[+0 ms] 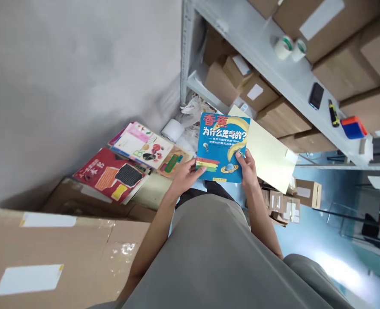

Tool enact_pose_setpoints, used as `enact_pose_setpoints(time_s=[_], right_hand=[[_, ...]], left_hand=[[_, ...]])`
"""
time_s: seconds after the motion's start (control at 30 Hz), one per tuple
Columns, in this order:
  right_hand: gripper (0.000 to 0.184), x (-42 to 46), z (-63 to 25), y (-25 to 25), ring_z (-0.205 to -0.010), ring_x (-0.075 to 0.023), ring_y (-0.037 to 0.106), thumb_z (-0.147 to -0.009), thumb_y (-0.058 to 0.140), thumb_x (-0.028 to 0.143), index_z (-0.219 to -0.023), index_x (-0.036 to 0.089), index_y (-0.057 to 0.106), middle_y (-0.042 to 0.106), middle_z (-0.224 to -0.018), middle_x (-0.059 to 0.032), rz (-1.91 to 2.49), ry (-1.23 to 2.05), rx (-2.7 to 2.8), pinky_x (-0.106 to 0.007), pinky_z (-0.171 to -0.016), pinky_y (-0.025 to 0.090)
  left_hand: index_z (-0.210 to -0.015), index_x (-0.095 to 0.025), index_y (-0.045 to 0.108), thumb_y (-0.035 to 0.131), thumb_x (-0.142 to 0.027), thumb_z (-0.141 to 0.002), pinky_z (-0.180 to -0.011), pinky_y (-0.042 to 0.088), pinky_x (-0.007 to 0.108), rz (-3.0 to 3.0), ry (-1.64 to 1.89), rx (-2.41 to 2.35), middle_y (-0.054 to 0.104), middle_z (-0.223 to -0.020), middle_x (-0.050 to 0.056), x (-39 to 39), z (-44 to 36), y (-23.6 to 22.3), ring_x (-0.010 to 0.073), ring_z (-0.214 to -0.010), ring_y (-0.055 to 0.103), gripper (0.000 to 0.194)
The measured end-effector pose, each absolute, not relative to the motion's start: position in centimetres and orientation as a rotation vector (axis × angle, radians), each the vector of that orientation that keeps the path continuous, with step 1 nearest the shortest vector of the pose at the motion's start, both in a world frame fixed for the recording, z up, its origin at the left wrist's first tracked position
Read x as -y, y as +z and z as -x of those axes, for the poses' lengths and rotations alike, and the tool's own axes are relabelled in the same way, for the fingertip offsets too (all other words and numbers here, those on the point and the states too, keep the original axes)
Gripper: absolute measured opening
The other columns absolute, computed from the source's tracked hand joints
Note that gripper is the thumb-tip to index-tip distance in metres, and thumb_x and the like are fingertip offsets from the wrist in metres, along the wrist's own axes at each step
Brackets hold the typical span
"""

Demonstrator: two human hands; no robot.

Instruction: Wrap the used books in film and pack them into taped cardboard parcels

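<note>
A blue book point(224, 143) with a banana on its cover is held up in front of me, its front facing my eyes. My left hand point(186, 175) grips its lower left edge, thumb lying on the cover. On the right edge, my right hand point(247, 168) is closed round the book, thumb on the front. The fingers behind the book are hidden. To the left lie a red book point(108, 176) and a pile of colourful books point(148, 148) on cardboard.
A large cardboard box point(80, 244) stands at the lower left by a grey wall. The metal shelf point(257, 47) on the right bears boxes, tape rolls point(284, 47), a phone point(316, 95) and a yellow-black cutter point(333, 113). A pale yellow board point(267, 150) is behind my right hand.
</note>
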State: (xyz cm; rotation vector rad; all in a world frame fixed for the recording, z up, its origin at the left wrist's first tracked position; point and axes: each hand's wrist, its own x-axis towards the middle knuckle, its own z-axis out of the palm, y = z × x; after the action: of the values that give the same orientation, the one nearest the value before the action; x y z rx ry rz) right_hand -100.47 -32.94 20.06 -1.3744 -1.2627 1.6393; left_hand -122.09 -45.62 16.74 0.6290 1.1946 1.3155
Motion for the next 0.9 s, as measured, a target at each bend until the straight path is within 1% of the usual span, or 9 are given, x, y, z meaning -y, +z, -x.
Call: enact_pose_setpoints(time_s=[0.07,0.17,0.3,0.4,0.53,0.63,0.77,0.83,0.9], right_hand=[[0.056,32.2,97.2,20.0,-0.126,-0.0354,0.082,-0.086,0.091,0.068,-0.126,0.033,0.073,0.087,-0.125,-0.0061,1.376,1.59,1.186,-0.05,-0.098,0.071],[0.053,30.4,92.7,19.5,-0.125,-0.0351,0.082,-0.088,0.091,0.065,-0.125,0.033,0.074,0.087,-0.124,-0.0063,1.342,1.58,1.084,-0.05,-0.097,0.071],[0.053,27.0,87.0,18.3,-0.114,-0.034,0.084,-0.084,0.093,0.065,-0.121,0.032,0.074,0.088,-0.119,-0.0051,1.303,1.591,0.967,-0.049,-0.094,0.072],[0.056,24.0,82.6,17.4,-0.107,-0.0337,0.085,-0.081,0.095,0.068,-0.118,0.032,0.072,0.088,-0.115,-0.0047,1.308,1.599,0.897,-0.049,-0.09,0.073],[0.057,20.3,77.2,16.5,-0.108,-0.0339,0.085,-0.08,0.095,0.068,-0.117,0.032,0.07,0.088,-0.113,-0.0043,1.299,1.622,0.787,-0.048,-0.087,0.073],[0.058,17.6,74.0,15.6,-0.11,-0.0327,0.084,-0.083,0.092,0.069,-0.122,0.032,0.072,0.088,-0.117,-0.0048,1.289,1.608,0.782,-0.046,-0.09,0.072],[0.066,14.5,71.3,13.8,-0.106,-0.0309,0.083,-0.087,0.087,0.07,-0.136,0.029,0.072,0.088,-0.11,-0.0048,1.292,1.614,0.851,-0.045,-0.093,0.069],[0.074,13.2,70.6,13.1,-0.113,-0.0316,0.083,-0.089,0.084,0.071,-0.147,0.027,0.069,0.088,-0.117,-0.0069,1.297,1.581,0.923,-0.048,-0.1,0.068],[0.078,12.3,70.3,13.0,-0.135,-0.0334,0.077,-0.092,0.081,0.071,-0.154,0.026,0.067,0.083,-0.142,-0.0117,1.315,1.457,1.043,-0.053,-0.116,0.062]], left_hand=[[-0.123,-0.019,0.087,0.089,-0.072,-0.087,-0.104,0.066,0.046,-0.682,1.252,-1.192,0.086,-0.124,0.013,42.8,120.2,17.0,0.037,-0.12,0.079,0.065],[-0.119,-0.018,0.087,0.091,-0.075,-0.084,-0.1,0.067,0.045,-0.688,1.211,-1.179,0.087,-0.116,0.013,38.4,116.6,17.3,0.0372,-0.115,0.081,0.067],[-0.118,-0.019,0.087,0.095,-0.075,-0.08,-0.099,0.069,0.047,-0.597,1.147,-1.141,0.088,-0.111,0.011,32.6,110.6,16.4,0.0371,-0.111,0.083,0.068],[-0.116,-0.019,0.087,0.101,-0.072,-0.074,-0.096,0.07,0.046,-0.506,1.124,-1.144,0.089,-0.109,0.01,28.2,105.7,15.2,0.0356,-0.106,0.085,0.069],[-0.116,-0.017,0.087,0.105,-0.072,-0.065,-0.093,0.07,0.049,-0.465,1.085,-1.165,0.089,-0.107,0.011,22.8,100.0,14.7,0.0375,-0.103,0.085,0.077],[-0.117,-0.017,0.088,0.103,-0.075,-0.066,-0.092,0.071,0.05,-0.504,1.05,-1.178,0.089,-0.103,0.011,19.9,97.1,15.4,0.0393,-0.104,0.085,0.078],[-0.118,-0.017,0.088,0.101,-0.074,-0.07,-0.09,0.071,0.05,-0.547,1.086,-1.237,0.088,-0.099,0.011,17.7,94.9,16.4,0.0405,-0.107,0.085,0.075],[-0.118,-0.018,0.088,0.101,-0.074,-0.07,-0.089,0.071,0.049,-0.549,1.122,-1.272,0.088,-0.1,0.01,17.0,94.3,16.7,0.0392,-0.106,0.085,0.075],[-0.116,-0.018,0.088,0.101,-0.075,-0.07,-0.088,0.07,0.047,-0.557,1.142,-1.296,0.088,-0.1,0.01,16.3,94.0,17.0,0.0378,-0.105,0.084,0.074]])
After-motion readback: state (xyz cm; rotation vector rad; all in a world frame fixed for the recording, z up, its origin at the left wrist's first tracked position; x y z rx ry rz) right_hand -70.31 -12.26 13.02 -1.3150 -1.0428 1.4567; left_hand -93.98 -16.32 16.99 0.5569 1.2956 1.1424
